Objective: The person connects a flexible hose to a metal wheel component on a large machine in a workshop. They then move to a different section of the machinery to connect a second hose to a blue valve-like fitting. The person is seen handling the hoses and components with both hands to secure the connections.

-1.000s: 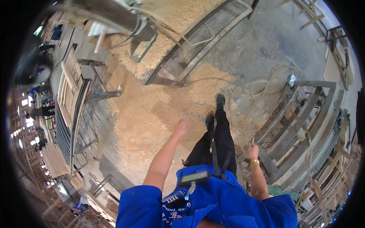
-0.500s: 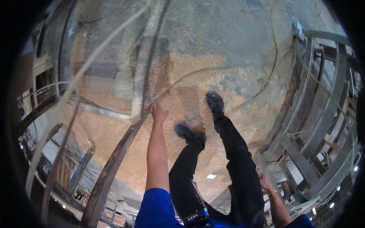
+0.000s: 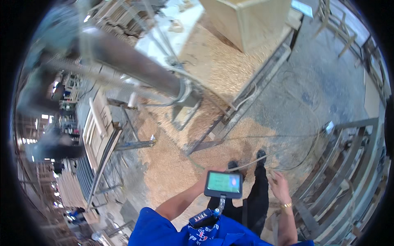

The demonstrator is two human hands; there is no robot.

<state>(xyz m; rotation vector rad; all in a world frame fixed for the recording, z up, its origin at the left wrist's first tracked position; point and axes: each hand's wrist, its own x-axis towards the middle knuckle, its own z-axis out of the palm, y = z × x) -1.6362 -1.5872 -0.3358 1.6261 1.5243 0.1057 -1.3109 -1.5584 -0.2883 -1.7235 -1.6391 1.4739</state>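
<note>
My left forearm reaches in to a small screen on a stalk (image 3: pixel 223 184), which covers most of my left hand (image 3: pixel 216 169); its fingers are hidden. A thin pale hose or rod (image 3: pixel 258 160) runs from beside that hand toward the right; I cannot make out whether the hand grips it. My right hand (image 3: pixel 280 186), with a gold bracelet at the wrist, is held out above the floor. Its fingers are loosely bent and apart, with nothing visible in them. A thin cord (image 3: pixel 301 164) passes just beyond its fingertips. Wood shavings (image 3: pixel 164 172) cover the floor around my feet.
Ahead, a large duct (image 3: pixel 139 67) slants down to a machine base. Beyond it stands a big wooden box (image 3: pixel 262 24) among shavings. Metal frame bars (image 3: pixel 349 164) rise close on my right. At left is a stand with wooden panels (image 3: pixel 98 127).
My view has tilted up and swung, bringing the duct, box and panels in. My left hand has left the dark bar it was touching and come nearer; my right hand has moved forward.
</note>
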